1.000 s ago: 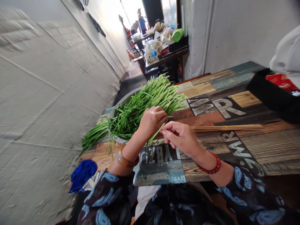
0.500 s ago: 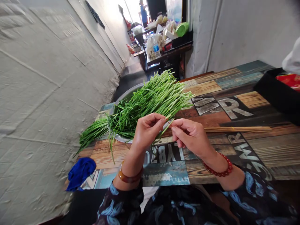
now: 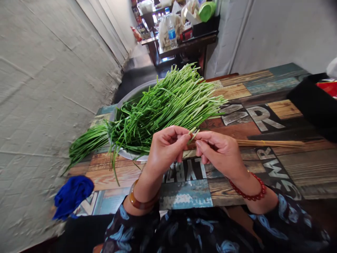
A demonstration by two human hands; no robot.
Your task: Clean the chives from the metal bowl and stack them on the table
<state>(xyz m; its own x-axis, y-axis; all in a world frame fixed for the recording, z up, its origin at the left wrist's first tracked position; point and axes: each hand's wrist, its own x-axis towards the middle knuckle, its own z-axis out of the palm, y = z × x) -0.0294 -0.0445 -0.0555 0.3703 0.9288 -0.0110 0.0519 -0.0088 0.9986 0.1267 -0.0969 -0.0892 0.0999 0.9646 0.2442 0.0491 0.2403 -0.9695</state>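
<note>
Our left hand (image 3: pixel 168 149) pinches thumb against finger on pale stalk ends (image 3: pixel 193 131), and our right hand (image 3: pixel 221 151) meets it there, fingertips closed on the same ends. The heap of green stalks (image 3: pixel 168 102) lies just beyond our left hand, the nearer one, in a grey basin (image 3: pixel 128 95); its long axis runs from leafy tips at left to pale ends slanting away right. On the patchwork tabletop (image 3: pixel 310 168) we read a large R (image 3: pixel 264 118); the bottle (image 3: pixel 170 25) has a label (image 3: pixel 172 34) too small to read.
</note>
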